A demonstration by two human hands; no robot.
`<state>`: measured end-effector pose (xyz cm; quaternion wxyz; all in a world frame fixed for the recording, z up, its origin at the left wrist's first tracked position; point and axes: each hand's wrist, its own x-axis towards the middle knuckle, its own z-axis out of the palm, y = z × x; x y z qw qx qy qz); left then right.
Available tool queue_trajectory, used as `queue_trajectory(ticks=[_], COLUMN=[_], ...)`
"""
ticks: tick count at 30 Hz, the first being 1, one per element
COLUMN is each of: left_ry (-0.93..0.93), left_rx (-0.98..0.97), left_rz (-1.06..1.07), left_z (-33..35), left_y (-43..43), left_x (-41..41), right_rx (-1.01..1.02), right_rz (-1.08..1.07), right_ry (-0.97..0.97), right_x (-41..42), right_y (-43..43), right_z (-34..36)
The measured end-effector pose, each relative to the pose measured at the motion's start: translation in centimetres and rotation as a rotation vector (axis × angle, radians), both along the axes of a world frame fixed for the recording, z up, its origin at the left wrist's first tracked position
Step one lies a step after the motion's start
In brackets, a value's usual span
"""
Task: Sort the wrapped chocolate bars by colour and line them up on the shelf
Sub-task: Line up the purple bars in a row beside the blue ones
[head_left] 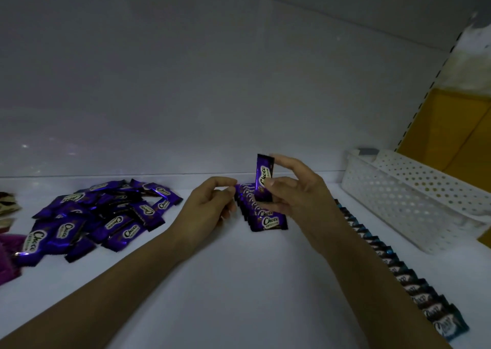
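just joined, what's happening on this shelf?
A person is lining up purple chocolate bars. The right hand pinches one purple bar upright above the purple row. The left hand is curled at that row's left side; whether it grips anything is unclear. A loose purple pile waits on the left, and a long blue row runs beside a white basket.

Retail shop display. Evidence: white metal shelf (239,282) with slotted upright (425,88). Identical wrapped chocolate bars (101,213) lie heaped beside a perforated stock basket (414,197).
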<state>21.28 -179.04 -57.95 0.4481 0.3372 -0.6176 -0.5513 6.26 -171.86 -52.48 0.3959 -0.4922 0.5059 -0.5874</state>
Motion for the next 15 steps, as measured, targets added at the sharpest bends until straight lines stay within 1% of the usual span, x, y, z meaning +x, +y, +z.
queue_trajectory(ticks=[4,9,11,15], left_ry=[0.006,0.013,0.005,0.0], left_rx=[-0.008,-0.023,-0.026,-0.035], left_rz=[-0.022,-0.021,-0.016,-0.016], left_z=[-0.2,-0.4,-0.4,-0.5], left_y=[-0.1,-0.2,-0.2,-0.2], left_x=[0.0,-0.2,-0.2,-0.2], right_rx=[0.009,0.062,0.082,0.102], right_rz=[0.043,-0.019,-0.033,-0.066], right_ry=[0.061,0.23,0.229,0.149], right_x=[-0.6,-1.9,-2.3,-2.2], right_y=[0.5,1.4,1.8,2.0], right_z=[1.3,1.0,0.4,-1.7])
